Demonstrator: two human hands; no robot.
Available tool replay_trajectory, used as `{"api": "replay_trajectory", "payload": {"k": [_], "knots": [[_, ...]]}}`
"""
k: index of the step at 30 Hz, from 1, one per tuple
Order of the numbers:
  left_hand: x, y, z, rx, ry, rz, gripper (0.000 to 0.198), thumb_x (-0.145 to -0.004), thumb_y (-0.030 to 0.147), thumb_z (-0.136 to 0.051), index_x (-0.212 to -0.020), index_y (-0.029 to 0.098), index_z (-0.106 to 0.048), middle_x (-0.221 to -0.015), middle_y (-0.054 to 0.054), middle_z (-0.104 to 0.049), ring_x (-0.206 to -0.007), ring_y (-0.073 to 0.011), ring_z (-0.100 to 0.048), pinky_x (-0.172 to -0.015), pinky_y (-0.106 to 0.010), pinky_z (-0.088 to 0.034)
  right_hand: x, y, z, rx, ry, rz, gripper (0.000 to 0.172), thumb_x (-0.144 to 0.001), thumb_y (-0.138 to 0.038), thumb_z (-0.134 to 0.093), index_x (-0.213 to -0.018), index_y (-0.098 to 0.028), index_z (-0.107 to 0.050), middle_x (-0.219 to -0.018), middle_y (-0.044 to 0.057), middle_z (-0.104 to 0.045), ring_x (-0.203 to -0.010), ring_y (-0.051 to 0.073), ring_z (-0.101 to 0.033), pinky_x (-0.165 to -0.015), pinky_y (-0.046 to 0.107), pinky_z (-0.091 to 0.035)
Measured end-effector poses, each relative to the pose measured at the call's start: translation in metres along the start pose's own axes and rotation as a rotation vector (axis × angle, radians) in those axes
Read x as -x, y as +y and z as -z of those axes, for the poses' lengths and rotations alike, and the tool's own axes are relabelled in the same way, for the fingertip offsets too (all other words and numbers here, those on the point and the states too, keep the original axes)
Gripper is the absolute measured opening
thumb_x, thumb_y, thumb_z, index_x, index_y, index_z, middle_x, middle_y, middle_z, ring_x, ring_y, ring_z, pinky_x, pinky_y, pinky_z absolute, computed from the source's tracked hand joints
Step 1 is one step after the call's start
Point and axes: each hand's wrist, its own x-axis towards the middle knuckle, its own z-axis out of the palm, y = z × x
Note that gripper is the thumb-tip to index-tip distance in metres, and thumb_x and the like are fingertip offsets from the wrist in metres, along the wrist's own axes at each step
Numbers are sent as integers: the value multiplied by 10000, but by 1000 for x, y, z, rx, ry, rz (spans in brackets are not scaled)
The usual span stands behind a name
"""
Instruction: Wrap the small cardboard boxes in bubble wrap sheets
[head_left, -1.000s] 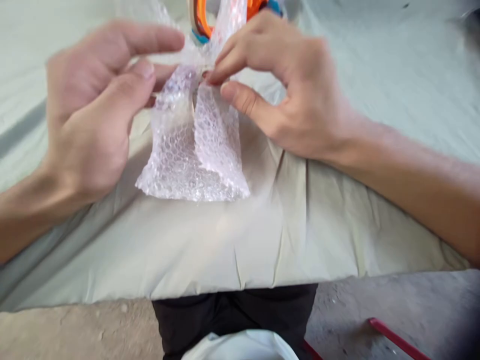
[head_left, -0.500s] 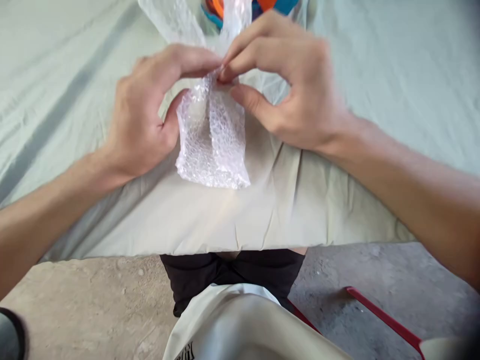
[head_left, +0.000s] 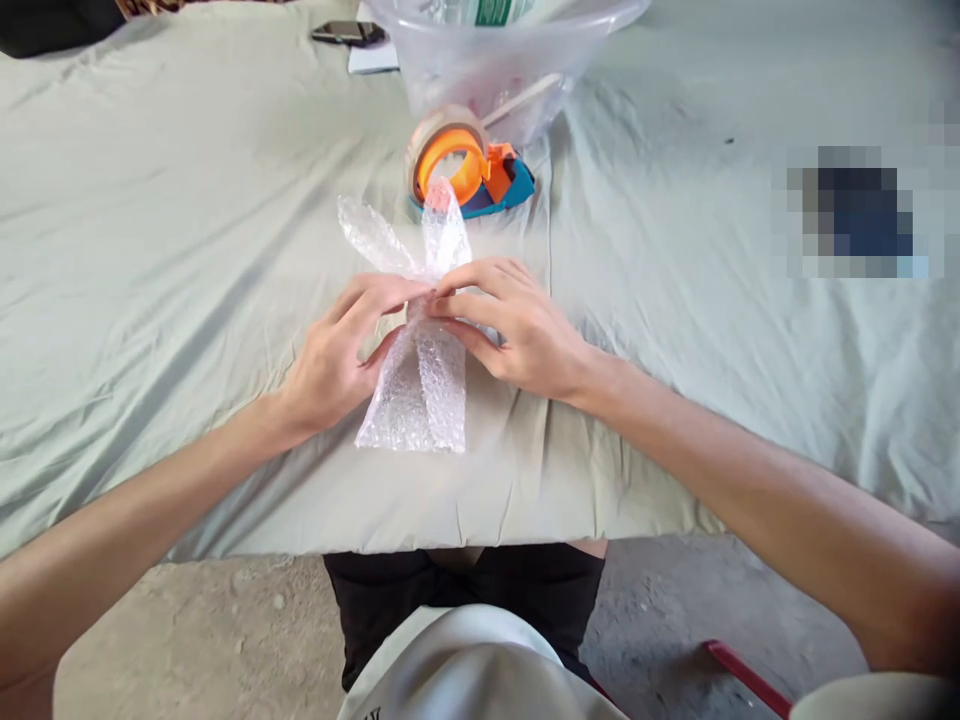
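A piece of clear bubble wrap (head_left: 420, 395) lies on the cloth near the table's front edge, gathered at its middle. Its lower part fans out toward me, and two loose ends point away. My left hand (head_left: 334, 350) grips the gathered middle from the left, fingertips meeting those of the other hand. From the right, my right hand (head_left: 517, 325) pinches the same spot with thumb and fingers. Whatever lies under the fingertips is hidden. Just beyond the loose ends sits a blue and orange tape dispenser (head_left: 517, 185) with a roll of clear tape (head_left: 418, 150).
A clear plastic basin (head_left: 480, 60) with a green-labelled item inside stands behind the dispenser. A phone (head_left: 349, 34) lies at the back left, near a black object (head_left: 60, 22). The cloth (head_left: 225, 200) is wrinkled. A dark blurred patch (head_left: 862, 215) shows at right.
The view has pulled back and up, bringing the basin, phone and whole tape dispenser into sight. Both hands stay at the middle of the bubble wrap; its lower part looks more spread.
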Motion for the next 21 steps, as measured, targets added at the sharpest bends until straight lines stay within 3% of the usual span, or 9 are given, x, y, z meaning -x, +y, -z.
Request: {"api": "replay_trajectory", "payload": {"k": [5, 9, 13, 15, 18, 21], "knots": [[-2, 0, 1, -146, -17, 16, 370, -1173, 190, -569, -1458, 332, -759, -1396, -26, -866, -1305, -236, -830, -1157, -410, -654, -1, -2, 1, -68, -8, 5, 225, -1174, -241, -543, -1204, -324, -751, -1313, 53, -856, -1253, 298, -776, -1096, 525, -586], [-5, 1, 1, -139, -5, 16, 332, -1170, 186, -570, -1367, 327, -797, -1307, -11, -893, -1287, -247, -834, -1126, -426, -629, -3, -3, 0, -212, 95, -72, 212, -1187, -285, -532, -1207, -349, -732, -1241, 48, -850, -1215, 282, -790, -1123, 518, -608], [-12, 6, 3, -48, -13, 83, 286, -1153, 177, -612, -1280, 310, -830, -1266, -5, -900, -1224, -235, -846, -1108, -399, -642, -3, 0, -2, -153, 261, -229, 143, -1127, -395, -671, -1265, -398, -709, -1479, 83, -759, -1453, 318, -679, -1226, 563, -579], [-20, 8, 4, -10, -3, 144, 202, -1133, 200, -676, -1182, 294, -848, -1185, 0, -907, -1148, -228, -856, -1075, -384, -651, -2, 6, -5, -133, 286, -309, 308, -1089, -460, -734, -1386, -425, -663, -1628, 72, -681, -1571, 327, -601, -1297, 589, -534], [-31, 8, 1, 11, 12, 232, 60, -1091, 313, -792, -1109, 279, -838, -1103, -7, -889, -1036, -235, -849, -1013, -405, -663, 2, 16, -10, -225, 207, -401, 546, -1077, -585, -756, -1559, -413, -567, -1756, 90, -606, -1682, 345, -533, -1411, 645, -406], [-35, 5, -9, 86, 65, 276, 116, -1061, 367, -810, -1160, 324, -767, -1158, -13, -833, -1031, -247, -826, -985, -439, -661, 4, 22, -13, -338, 100, -445, 707, -1044, -717, -770, -1623, -383, -539, -1773, 111, -611, -1676, 388, -563, -1406, 660, -419]]}}
